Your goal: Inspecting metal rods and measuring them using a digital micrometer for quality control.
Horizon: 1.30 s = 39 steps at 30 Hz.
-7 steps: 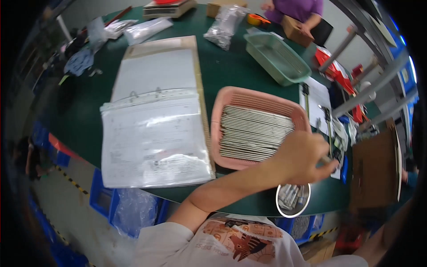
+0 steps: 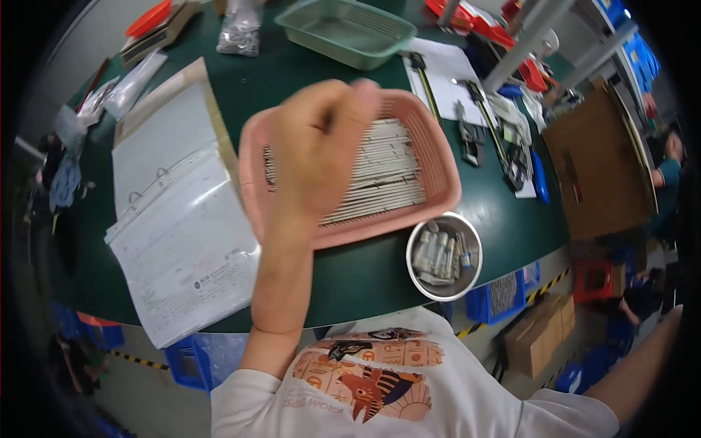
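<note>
Closest around you, an open binder [image 2: 182, 255] fills the left of the counter [image 2: 511, 226], its clear-sleeved pages reaching close to the pink basket [image 2: 365, 232]. The basket is in the middle, in front of you, with thin pale rods [image 2: 387, 175] laid side by side in it. A round metal bowl [image 2: 478, 255] of small clear pieces [image 2: 442, 252] sits just beside its near right corner. Beyond the basket are a green basket [image 2: 350, 33] and a clear plastic bag [image 2: 239, 29]. To the right you have a paper sheet [image 2: 449, 69], measuring tools [image 2: 500, 142] and a blue-handled tool [image 2: 539, 177]; further out, a cardboard box [image 2: 595, 160] and grey posts [image 2: 529, 44] bound that side.

Your left hand [image 2: 321, 139] covers the left part of the pink basket; its grip is curled, but blur hides whether it has hold of anything, so you cannot tell. Your right forearm [image 2: 642, 365] runs out at the lower right, its hand out of view, so that grip cannot be told.

The counter's near edge curves just below the bowl. You have bare counter between bowl and box, and a strip between the two baskets.

Count one binder, two baskets, one bowl and one blue-handled tool; the rods are too many and too partly covered to count.
</note>
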Each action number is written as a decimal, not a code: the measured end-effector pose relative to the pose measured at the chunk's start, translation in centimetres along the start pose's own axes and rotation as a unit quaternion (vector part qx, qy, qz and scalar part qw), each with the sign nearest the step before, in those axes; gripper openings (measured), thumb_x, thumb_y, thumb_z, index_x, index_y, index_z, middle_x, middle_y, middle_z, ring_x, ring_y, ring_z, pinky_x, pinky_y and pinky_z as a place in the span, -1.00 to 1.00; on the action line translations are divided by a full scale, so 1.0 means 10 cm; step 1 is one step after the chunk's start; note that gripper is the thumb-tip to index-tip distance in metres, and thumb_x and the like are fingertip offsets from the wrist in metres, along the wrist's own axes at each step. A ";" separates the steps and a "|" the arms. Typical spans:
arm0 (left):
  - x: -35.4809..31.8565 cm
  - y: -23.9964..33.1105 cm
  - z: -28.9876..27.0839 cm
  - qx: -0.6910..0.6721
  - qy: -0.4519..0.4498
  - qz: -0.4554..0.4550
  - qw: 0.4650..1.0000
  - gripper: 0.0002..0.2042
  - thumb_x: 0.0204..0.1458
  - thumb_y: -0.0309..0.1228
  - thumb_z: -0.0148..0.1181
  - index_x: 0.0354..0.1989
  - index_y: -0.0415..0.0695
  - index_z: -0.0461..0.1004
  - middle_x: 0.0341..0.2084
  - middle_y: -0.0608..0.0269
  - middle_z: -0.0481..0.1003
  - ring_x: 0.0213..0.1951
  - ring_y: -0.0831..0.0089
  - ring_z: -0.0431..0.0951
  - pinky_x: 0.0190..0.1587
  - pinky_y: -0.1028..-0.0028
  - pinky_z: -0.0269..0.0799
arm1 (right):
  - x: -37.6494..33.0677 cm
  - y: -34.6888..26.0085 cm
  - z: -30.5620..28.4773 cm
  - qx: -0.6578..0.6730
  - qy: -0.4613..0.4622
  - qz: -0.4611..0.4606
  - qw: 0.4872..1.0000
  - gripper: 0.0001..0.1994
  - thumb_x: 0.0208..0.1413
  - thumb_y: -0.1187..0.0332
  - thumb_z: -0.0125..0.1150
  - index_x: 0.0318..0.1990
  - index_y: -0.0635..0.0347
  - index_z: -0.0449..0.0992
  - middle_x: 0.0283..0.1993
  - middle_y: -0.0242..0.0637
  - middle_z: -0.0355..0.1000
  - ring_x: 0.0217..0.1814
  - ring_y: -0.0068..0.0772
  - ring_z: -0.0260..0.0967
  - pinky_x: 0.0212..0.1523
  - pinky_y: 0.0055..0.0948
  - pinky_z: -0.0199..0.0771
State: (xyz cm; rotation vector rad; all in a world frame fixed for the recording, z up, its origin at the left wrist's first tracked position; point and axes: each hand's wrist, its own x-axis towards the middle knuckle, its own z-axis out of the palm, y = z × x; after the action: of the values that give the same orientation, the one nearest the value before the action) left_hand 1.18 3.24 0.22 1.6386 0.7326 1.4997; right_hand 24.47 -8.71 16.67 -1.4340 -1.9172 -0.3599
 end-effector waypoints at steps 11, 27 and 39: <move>-0.28 0.07 0.25 -0.026 0.011 0.008 1.000 -0.72 0.01 -0.35 -0.17 -0.62 -0.25 0.35 -0.71 0.41 0.23 -0.65 0.74 0.09 -0.60 0.68 -0.07 | -0.90 0.53 -0.19 0.017 0.103 0.080 0.991 -0.64 -0.07 0.17 -0.03 -0.28 0.34 0.36 -0.22 -0.21 0.32 -0.13 -0.33 0.25 -0.10 -0.44 0.20; -1.21 -0.41 0.48 0.088 -0.260 0.098 0.957 -0.85 -0.21 -0.38 0.02 -0.66 -0.21 0.33 -0.78 0.26 0.19 -0.76 0.46 0.17 -0.70 0.51 0.03 | -1.31 0.55 0.17 0.098 -0.025 0.083 0.991 -0.65 -0.09 0.22 0.02 -0.25 0.35 0.37 -0.17 -0.21 0.33 -0.08 -0.32 0.25 -0.05 -0.44 0.19; -1.51 -0.49 0.51 0.047 -0.161 -0.055 0.984 -0.89 -0.03 -0.51 -0.12 -0.46 -0.21 0.37 -0.78 0.25 0.27 -0.76 0.43 0.25 -0.66 0.49 0.15 | -1.78 0.28 1.47 0.043 -0.254 0.020 0.966 -0.52 -0.52 0.22 0.37 -0.31 0.18 0.41 -0.05 -0.08 0.18 0.11 -0.03 0.06 0.10 -0.05 -0.04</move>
State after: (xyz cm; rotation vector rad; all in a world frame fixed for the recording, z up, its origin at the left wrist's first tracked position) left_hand 4.57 -7.61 -11.98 1.8253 0.7085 1.1002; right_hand 24.07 -11.86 -6.32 -1.6115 -2.2635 0.1284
